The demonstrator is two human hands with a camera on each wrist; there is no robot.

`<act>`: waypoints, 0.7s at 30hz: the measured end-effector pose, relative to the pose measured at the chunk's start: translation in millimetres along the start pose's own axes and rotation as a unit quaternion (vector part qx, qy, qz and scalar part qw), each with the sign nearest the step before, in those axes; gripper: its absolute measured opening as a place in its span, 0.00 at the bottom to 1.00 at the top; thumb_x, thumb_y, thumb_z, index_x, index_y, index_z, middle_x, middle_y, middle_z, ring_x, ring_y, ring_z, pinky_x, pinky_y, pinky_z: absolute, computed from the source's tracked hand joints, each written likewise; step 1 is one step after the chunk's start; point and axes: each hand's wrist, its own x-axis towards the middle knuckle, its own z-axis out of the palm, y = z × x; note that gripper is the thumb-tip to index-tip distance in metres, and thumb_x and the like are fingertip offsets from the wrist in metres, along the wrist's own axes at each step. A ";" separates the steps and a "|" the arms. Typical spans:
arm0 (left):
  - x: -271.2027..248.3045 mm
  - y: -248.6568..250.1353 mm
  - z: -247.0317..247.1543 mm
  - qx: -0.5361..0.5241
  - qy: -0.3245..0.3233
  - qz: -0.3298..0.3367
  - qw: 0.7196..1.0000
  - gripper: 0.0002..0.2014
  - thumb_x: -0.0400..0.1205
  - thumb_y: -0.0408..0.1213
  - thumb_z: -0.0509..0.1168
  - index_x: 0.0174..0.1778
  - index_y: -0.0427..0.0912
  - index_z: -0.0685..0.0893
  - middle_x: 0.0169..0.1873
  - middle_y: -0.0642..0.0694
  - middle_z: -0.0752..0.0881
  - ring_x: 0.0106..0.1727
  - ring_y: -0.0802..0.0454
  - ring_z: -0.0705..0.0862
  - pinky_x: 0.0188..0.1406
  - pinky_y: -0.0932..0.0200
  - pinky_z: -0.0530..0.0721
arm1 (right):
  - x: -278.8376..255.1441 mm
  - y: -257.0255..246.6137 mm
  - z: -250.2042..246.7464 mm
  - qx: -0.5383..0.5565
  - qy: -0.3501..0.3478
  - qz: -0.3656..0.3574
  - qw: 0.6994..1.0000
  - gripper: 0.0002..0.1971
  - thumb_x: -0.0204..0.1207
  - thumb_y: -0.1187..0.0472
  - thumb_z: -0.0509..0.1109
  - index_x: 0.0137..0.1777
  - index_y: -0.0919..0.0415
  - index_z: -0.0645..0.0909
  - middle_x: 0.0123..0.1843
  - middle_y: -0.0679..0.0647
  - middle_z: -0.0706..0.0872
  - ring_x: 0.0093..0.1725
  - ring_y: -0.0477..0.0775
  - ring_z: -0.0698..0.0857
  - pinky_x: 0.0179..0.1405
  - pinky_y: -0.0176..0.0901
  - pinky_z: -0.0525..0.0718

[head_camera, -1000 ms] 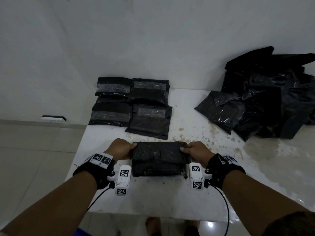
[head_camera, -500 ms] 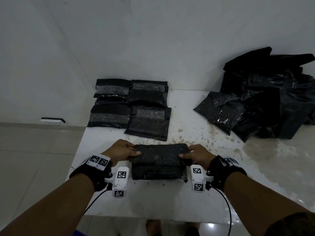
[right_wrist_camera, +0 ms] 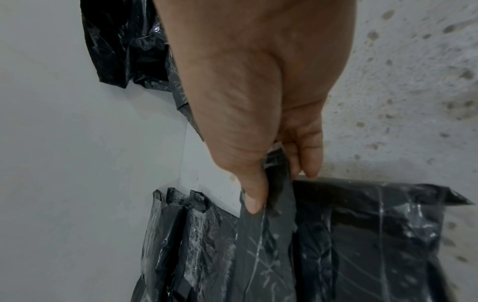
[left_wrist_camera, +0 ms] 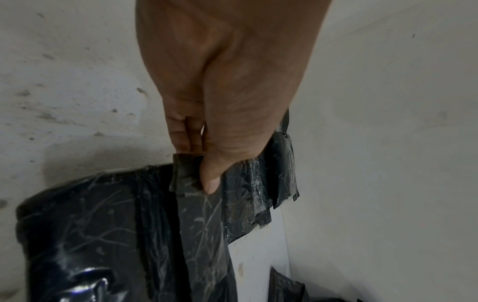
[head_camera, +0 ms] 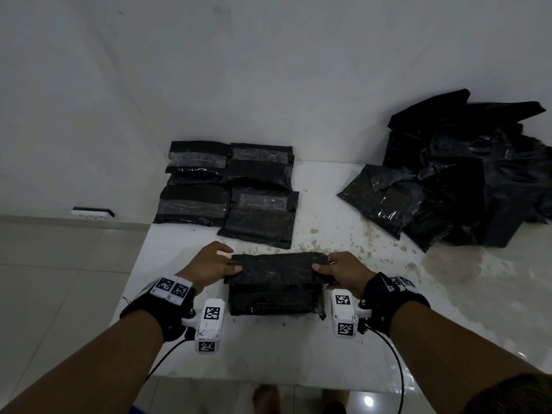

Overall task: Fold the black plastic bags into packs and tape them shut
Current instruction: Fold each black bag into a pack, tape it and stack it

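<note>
So I had four taped packs (head_camera: 230, 189) lying flat at the bench's (head_camera: 298, 348) far left corner, while a loose heap of bags (head_camera: 472, 180) waited at the far right, unfolded. Near the front edge, my left hand (head_camera: 209, 265) and right hand (head_camera: 343, 273) each pinched an end of the flap on the half-folded pack (head_camera: 276, 283), thumbs on top. It was thin, crinkly, glossy plastic with a squarish shape; I judged taping remained.

A half-folded black bag pack (head_camera: 276, 282) lies before four taped packs (head_camera: 230, 189), loose bags (head_camera: 466, 174) right.
</note>
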 end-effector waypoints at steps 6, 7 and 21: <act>-7.0 -0.9 0.3 0.027 -0.023 0.019 0.999 0.21 0.77 0.22 0.72 0.63 0.36 0.76 0.46 0.34 0.86 0.44 0.46 0.86 0.34 0.64 0.86 | -8.7 2.9 -0.8 0.015 -0.015 -0.005 1.000 0.13 0.72 0.65 0.80 0.34 0.65 0.79 0.31 0.54 0.85 0.29 0.47 0.84 0.26 0.36 0.81; -8.0 -2.2 0.2 0.031 -0.027 0.019 0.999 0.22 0.76 0.21 0.73 0.64 0.36 0.76 0.47 0.34 0.86 0.44 0.45 0.86 0.35 0.64 0.86 | -8.5 5.1 -0.8 -0.004 -0.014 -0.006 1.000 0.12 0.71 0.64 0.81 0.36 0.65 0.80 0.33 0.56 0.85 0.30 0.49 0.84 0.27 0.37 0.81; -16.9 -25.7 2.9 0.120 0.021 0.007 0.992 0.29 0.72 0.27 0.79 0.64 0.41 0.73 0.43 0.41 0.86 0.46 0.45 0.86 0.57 0.48 0.85 | -13.5 27.9 7.3 -0.068 -0.021 0.013 0.997 0.12 0.73 0.60 0.80 0.44 0.71 0.87 0.40 0.62 0.87 0.32 0.52 0.83 0.38 0.45 0.84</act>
